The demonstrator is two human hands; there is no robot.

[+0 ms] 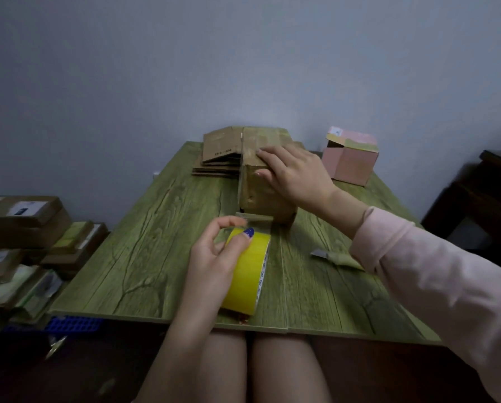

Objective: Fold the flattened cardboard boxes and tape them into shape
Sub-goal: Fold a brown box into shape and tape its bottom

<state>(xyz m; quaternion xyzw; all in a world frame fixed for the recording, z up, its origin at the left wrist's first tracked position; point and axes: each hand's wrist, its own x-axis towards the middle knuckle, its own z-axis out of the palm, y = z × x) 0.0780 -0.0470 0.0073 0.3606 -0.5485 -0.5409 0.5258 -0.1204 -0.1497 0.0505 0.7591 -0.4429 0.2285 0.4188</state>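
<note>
A folded brown cardboard box [258,184] stands in the middle of the green wooden table [156,242]. My right hand [296,175] rests on its top and side with straight fingers, pressing it down. My left hand [214,254] grips a roll of yellow tape [249,271] in front of the box. A strip of tape [255,221] runs from the roll to the box's lower front edge. Behind the box lies a stack of flattened cardboard boxes [218,158].
A pink box [351,161] with an open flap stands at the back right. A utility knife [336,257] lies on the table to the right. Piles of brown parcels [22,228] sit left of the table, with a blue crate [75,324] below. Dark furniture [493,193] stands at right.
</note>
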